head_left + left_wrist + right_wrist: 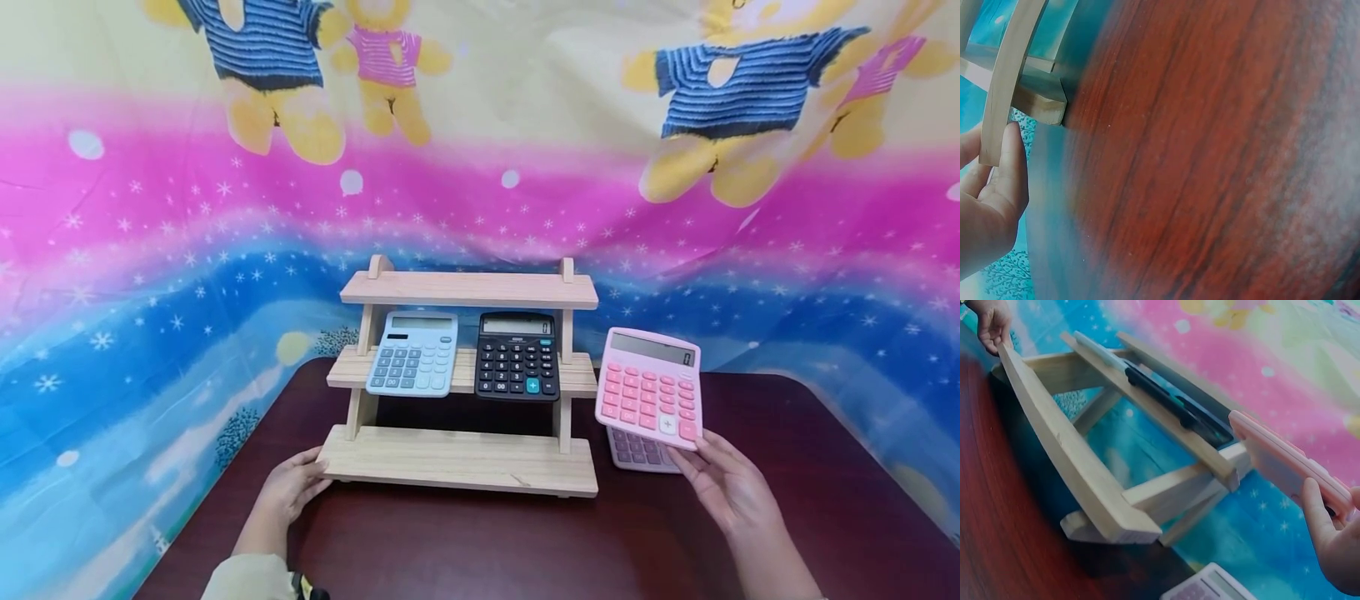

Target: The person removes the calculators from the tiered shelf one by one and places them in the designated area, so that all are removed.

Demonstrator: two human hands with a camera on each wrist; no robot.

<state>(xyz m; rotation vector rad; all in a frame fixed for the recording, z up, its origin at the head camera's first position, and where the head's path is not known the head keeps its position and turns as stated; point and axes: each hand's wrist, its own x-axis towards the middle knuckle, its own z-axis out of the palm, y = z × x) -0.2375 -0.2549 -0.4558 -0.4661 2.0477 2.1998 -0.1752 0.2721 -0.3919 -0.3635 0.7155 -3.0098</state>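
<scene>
A three-tier wooden stand (459, 460) stands on the dark table. My left hand (291, 487) grips the left end of its lowest board, thumb and fingers on either side of the wood in the left wrist view. On the middle board lean a light blue calculator (414, 354) and a black calculator (517, 357). To the right of the stand, my right hand (731, 483) pinches a pink calculator (651, 385) by its lower right corner, its display facing me. Beneath it a purple-grey calculator (639, 452) lies on the table, partly hidden by the pink one.
The dark red-brown table (465, 550) has rounded back corners. Behind it hangs a colourful cloth (465, 192) printed with bears and snowflakes. The stand's top board (468, 289) bears no calculator.
</scene>
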